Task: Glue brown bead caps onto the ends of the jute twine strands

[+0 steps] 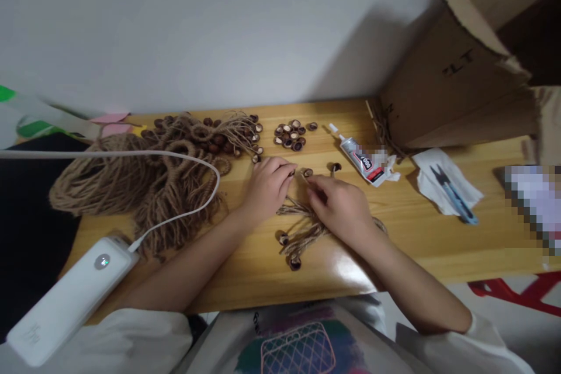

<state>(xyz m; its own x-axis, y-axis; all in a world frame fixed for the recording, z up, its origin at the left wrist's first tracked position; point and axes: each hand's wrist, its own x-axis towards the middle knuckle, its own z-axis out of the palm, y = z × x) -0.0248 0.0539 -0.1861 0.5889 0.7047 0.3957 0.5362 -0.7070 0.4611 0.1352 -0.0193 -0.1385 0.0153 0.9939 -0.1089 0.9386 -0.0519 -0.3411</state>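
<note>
My left hand [272,185] rests over the wooden table with its fingers closed together, and a small dark piece, seemingly a nut shell, shows at the fingertips. Opposite it, my right hand [340,205] pinches a strand of twine just below a halved nut shell [307,173]. Whether the strand is fixed inside that shell I cannot tell. Beneath and between the hands lies a bundle of twine [302,241], with nut shells [295,263] on some of its ends. Another shell [336,167] with a short twine end sits beyond my right hand.
Loose half shells [289,135] lie in a group near the wall. Coiled twine [105,178] and twine-tied shells fill the left. A glue tube [363,159], thread snips [453,194] on tissue [427,166] and a cardboard box [456,82] are rightward. A cabled power bank [72,298] is near left.
</note>
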